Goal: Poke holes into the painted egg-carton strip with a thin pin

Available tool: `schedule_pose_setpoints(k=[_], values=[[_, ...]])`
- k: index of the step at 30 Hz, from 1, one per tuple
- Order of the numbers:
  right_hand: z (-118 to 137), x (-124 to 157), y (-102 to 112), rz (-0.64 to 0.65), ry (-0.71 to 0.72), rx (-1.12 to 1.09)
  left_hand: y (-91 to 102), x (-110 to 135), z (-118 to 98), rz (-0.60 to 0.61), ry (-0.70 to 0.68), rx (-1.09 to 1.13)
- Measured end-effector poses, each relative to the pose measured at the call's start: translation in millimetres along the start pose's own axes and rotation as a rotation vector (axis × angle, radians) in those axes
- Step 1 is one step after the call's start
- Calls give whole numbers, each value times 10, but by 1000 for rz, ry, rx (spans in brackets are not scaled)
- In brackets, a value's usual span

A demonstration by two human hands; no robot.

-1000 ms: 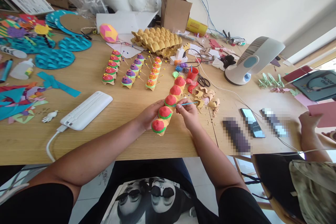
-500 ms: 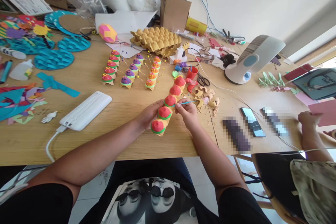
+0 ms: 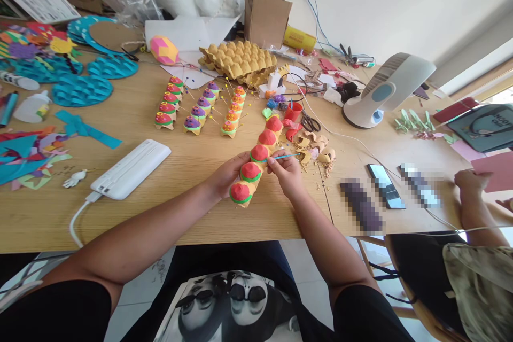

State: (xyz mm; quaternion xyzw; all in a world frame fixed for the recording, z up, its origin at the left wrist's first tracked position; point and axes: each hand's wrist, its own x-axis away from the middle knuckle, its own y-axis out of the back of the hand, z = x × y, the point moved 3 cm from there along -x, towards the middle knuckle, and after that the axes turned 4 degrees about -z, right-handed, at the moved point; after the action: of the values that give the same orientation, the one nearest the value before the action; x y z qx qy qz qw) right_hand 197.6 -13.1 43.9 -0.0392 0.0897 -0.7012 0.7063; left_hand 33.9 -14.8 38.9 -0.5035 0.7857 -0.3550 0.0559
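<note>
An egg-carton strip [image 3: 256, 163] with red painted domes and green rims lies slanted on the wooden table [image 3: 192, 214]. My left hand [image 3: 227, 173] grips its left side, fingers wrapped round it. My right hand [image 3: 285, 171] pinches a thin blue paintbrush [image 3: 285, 157], its tip against the strip near the third dome. Three finished painted strips [image 3: 200, 107] with pins stand farther back.
A white power bank [image 3: 130, 168] with cable lies to the left. Egg trays [image 3: 238, 61], a red paint cup [image 3: 294, 111], scissors [image 3: 310, 123], carton scraps and a white fan [image 3: 385, 93] sit behind. Phones [image 3: 385, 187] lie right, by another person's hand [image 3: 468, 184]. Paper cut-outs [image 3: 44, 75] fill the far left.
</note>
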Motion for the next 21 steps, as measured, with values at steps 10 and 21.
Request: schedule_pose_setpoints(k=[10, 21], values=[[23, 16, 31, 28, -6, -6, 20, 7, 8, -10, 22, -25], [45, 10, 12, 31, 13, -26, 14, 0, 1, 31, -2, -49]])
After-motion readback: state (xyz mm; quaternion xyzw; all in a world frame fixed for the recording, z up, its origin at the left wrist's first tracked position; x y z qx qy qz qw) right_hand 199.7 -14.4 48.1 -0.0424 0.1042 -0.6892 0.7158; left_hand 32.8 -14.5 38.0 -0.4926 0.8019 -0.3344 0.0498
